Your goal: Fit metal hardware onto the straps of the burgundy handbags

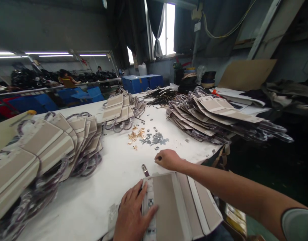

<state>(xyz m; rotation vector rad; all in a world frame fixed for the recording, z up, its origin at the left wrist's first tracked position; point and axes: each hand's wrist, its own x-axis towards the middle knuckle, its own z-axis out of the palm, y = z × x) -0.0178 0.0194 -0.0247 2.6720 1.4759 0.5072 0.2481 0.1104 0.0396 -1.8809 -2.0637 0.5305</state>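
My left hand (132, 214) lies flat on the left edge of a beige bag panel (174, 204) at the table's near edge, fingers spread over its white strip with a small metal clasp (150, 202). My right hand (168, 159) rests on the white table (113, 167) just beyond the panel, its fingers curled in a pinch on something small I cannot make out. A metal tool tip (145, 170) pokes out past the panel's top. Loose gold fittings (136, 135) and silver fittings (154, 139) are scattered ahead of my right hand.
Stacks of beige panels with loop handles lie at the left (48, 147), centre back (120, 108) and right (214, 113). Dark straps (160, 95) and blue crates (141, 83) stand further back. The table's right edge drops to a dark floor.
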